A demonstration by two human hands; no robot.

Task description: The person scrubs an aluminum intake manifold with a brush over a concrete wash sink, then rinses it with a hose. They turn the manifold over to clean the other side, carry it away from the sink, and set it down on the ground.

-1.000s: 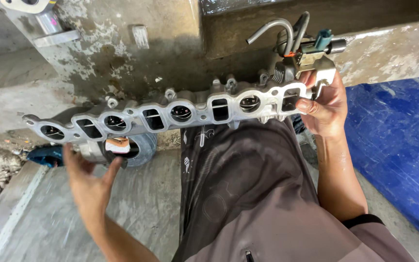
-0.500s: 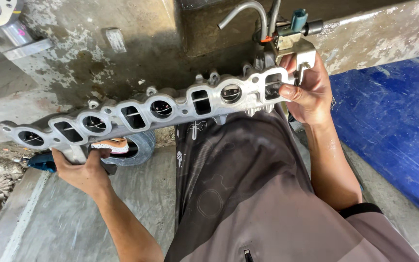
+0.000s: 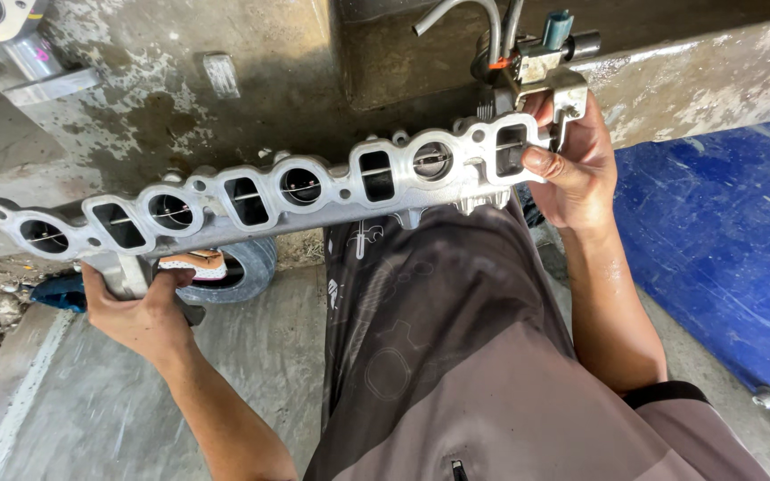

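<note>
Left hand [image 3: 140, 307]: grip clenched on the underside of the intake manifold [image 3: 287, 191], near its left end. Intake manifold: cast aluminium, row of ports facing up, held in the air, tilted, right end higher. Tape roll [image 3: 247, 267]: on the concrete floor [image 3: 73, 401], just below the manifold. Right hand [image 3: 577, 165]: grip grasping the manifold's right end, beneath the valve fitting [image 3: 545, 53]. Blue tarp [image 3: 724, 249]: right of the manifold.

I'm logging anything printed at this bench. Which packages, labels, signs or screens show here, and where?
Roll of tape: on the concrete floor behind the left hand, round, dark grey, with a white and orange label patch on its face.
No packages, signs or screens visible.
</note>
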